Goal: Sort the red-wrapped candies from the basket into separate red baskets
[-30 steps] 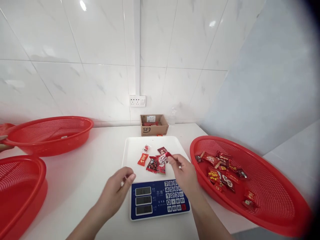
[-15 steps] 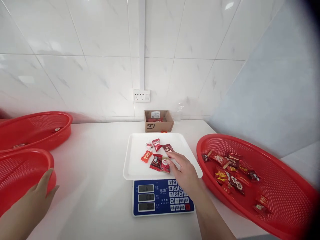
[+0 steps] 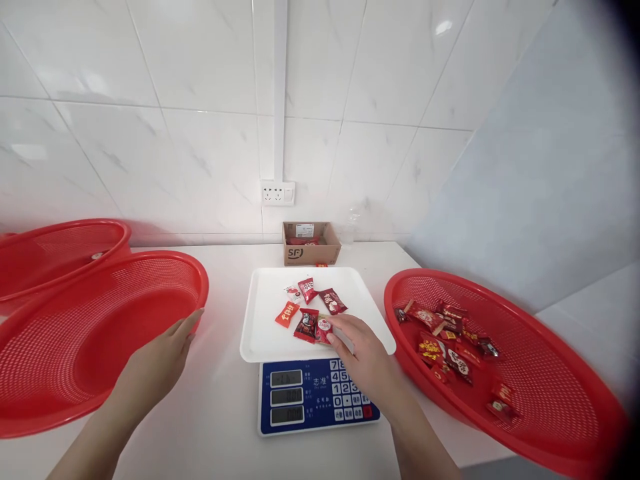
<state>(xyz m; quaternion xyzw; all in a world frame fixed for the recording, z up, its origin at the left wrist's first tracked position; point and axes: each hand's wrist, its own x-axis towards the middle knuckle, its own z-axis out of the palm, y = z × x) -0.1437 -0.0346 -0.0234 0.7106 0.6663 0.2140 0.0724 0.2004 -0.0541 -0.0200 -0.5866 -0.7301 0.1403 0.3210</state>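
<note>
My left hand [image 3: 155,363] grips the right rim of an oval red plastic basket [image 3: 199,280], thumb and fingers closed round its edge. My right hand [image 3: 363,353] is over the white tray [image 3: 270,347], thumb and forefinger pinched at the right edge of a red candy packet [image 3: 324,329] with a round pale label. Touching that packet on its left is a dark red candy packet [image 3: 306,325]. Around them on the tray lie an orange-red candy [image 3: 287,314], a white-and-red one [image 3: 293,292], a pink-red one [image 3: 307,289] and a maroon packet [image 3: 333,301].
Under the tray is a blue digital scale [image 3: 320,423]. Another red basket [image 3: 500,300] at right holds several wrapped candies. A cardboard box [image 3: 320,253] with red packets stands behind the tray. At far left is a further red basket [image 3: 117,233].
My left hand has moved right, bringing the near-left basket with it towards the scale. My right hand has shifted slightly and stays at the red packet. The view has moved a little.
</note>
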